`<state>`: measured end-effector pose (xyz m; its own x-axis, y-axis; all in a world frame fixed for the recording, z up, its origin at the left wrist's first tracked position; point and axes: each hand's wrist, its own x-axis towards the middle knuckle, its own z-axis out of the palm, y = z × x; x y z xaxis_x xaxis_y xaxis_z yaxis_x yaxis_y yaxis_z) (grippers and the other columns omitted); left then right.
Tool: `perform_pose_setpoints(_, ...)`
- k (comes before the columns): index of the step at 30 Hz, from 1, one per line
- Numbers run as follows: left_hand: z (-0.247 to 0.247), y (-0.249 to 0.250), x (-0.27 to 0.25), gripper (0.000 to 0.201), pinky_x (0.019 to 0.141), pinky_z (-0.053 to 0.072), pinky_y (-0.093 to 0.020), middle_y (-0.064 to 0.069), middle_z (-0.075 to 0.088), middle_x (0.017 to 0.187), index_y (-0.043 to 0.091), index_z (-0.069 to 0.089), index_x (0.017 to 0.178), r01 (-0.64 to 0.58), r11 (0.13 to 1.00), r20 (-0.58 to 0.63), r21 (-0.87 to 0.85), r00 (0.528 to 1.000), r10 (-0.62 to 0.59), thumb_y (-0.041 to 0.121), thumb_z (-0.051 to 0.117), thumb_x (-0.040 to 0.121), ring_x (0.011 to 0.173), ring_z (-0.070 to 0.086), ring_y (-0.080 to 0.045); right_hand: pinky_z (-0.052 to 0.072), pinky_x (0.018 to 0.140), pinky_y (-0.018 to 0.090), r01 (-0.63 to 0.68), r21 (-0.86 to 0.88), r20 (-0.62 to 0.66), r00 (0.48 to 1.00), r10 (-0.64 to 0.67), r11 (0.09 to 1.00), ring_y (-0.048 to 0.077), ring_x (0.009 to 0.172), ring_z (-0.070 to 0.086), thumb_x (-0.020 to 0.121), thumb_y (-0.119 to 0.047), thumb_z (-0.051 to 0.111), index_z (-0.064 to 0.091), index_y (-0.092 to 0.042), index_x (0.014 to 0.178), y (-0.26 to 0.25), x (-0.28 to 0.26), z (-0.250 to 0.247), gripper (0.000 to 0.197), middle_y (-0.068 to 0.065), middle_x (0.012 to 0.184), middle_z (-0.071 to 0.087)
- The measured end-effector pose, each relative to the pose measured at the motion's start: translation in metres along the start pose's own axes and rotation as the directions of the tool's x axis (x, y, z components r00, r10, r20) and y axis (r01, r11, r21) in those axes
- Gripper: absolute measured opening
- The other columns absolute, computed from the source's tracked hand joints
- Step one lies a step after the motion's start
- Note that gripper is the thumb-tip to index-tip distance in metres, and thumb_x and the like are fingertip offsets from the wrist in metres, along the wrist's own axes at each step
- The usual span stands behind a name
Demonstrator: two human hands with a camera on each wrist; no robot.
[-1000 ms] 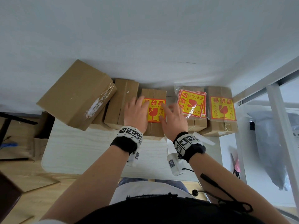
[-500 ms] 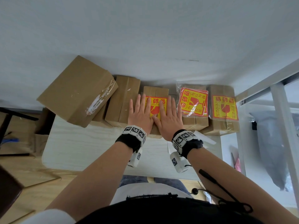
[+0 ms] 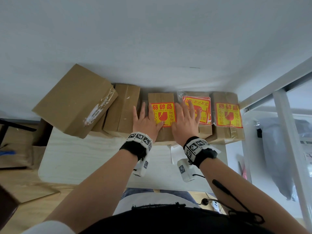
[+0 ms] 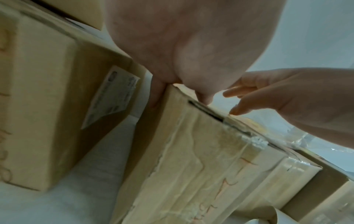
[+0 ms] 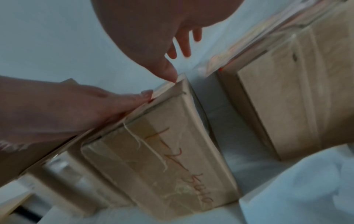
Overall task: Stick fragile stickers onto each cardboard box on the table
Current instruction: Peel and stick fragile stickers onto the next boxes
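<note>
Left hand (image 4: 184,45) lies flat on the top edge of the middle box (image 4: 191,159), its fingers (image 4: 159,94) hanging over the left side. Right hand (image 4: 296,103) sits just to the right, fingers straight, tips near the box's top edge. Box front has wrinkled tape. Bigger box (image 4: 47,98) to the left carries a white label (image 4: 111,97). Both stand on the white counter (image 4: 95,174).

Left hand (image 3: 146,121) hides sticker (image 3: 164,114) corner; right-wrist view blurred.
</note>
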<state>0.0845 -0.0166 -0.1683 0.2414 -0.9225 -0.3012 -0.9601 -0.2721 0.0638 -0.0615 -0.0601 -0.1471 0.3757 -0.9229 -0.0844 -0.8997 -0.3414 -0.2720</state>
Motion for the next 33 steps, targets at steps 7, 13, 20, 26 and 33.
perform_pose_setpoints(7, -0.004, 0.014, 0.011, 0.088, 0.118, -0.012, -0.056, 0.000, 0.036, 0.157, 0.007, -0.023, 0.151, -0.012, 0.999, 0.080, -0.051, 0.997, 0.016, 0.064, 0.017, 0.097, 0.152, -0.008, -0.022, 0.025, 0.114, 0.056, -0.188, -0.008, -0.021, 0.982, 0.188, 0.982, 0.034, 0.144, 0.023, 0.077, -0.024, 0.065, 0.046, -0.019, 0.136, 0.044, 0.007, -0.008, 0.062, 0.008, 0.157, 0.028)
perform_pose_setpoints(13, -0.009, 0.023, 0.017, 0.087, 0.119, -0.011, -0.056, -0.001, 0.034, 0.158, 0.011, -0.026, 0.150, -0.021, 0.997, 0.120, -0.080, 0.992, 0.031, 0.064, 0.017, 0.097, 0.152, -0.006, -0.023, 0.041, 0.101, 0.044, -0.185, 0.052, -0.092, 0.978, 0.190, 0.981, 0.030, 0.122, 0.047, 0.087, -0.020, 0.061, 0.058, -0.011, 0.116, 0.059, 0.006, -0.010, 0.031, 0.006, 0.137, 0.051)
perform_pose_setpoints(20, -0.014, 0.046, 0.021, 0.086, 0.117, -0.015, -0.055, -0.002, 0.044, 0.152, 0.011, -0.024, 0.152, -0.035, 0.996, 0.127, -0.079, 0.991, 0.045, 0.064, 0.015, 0.097, 0.153, -0.002, -0.026, 0.041, 0.068, 0.033, -0.252, 0.320, -0.206, 0.923, 0.326, 0.913, 0.022, 0.089, 0.053, 0.098, -0.015, 0.047, 0.049, -0.014, 0.101, 0.068, 0.008, -0.031, 0.003, 0.000, 0.095, 0.054)
perform_pose_setpoints(26, -0.017, 0.051, 0.015, 0.082, 0.118, -0.010, -0.055, -0.005, 0.043, 0.153, 0.016, -0.021, 0.153, -0.001, 0.994, 0.109, -0.105, 0.994, 0.012, 0.064, 0.013, 0.098, 0.152, 0.002, -0.030, 0.049, 0.079, 0.041, -0.109, 0.324, -0.286, 0.935, 0.207, 0.940, 0.027, 0.093, 0.056, 0.097, -0.016, 0.047, 0.047, -0.016, 0.095, 0.060, 0.001, -0.037, 0.002, -0.003, 0.091, 0.052)
perform_pose_setpoints(33, -0.023, 0.041, 0.002, 0.078, 0.121, 0.001, -0.054, -0.011, 0.037, 0.155, 0.013, 0.005, 0.157, 0.087, 0.988, -0.009, -0.131, 0.996, -0.089, 0.056, 0.034, 0.099, 0.151, 0.010, -0.036, 0.039, 0.103, 0.041, -0.074, 0.188, -0.045, 0.995, 0.084, 0.979, 0.022, 0.115, 0.050, 0.082, -0.021, 0.063, 0.057, -0.020, 0.113, 0.040, -0.014, -0.017, 0.031, -0.003, 0.115, 0.059)
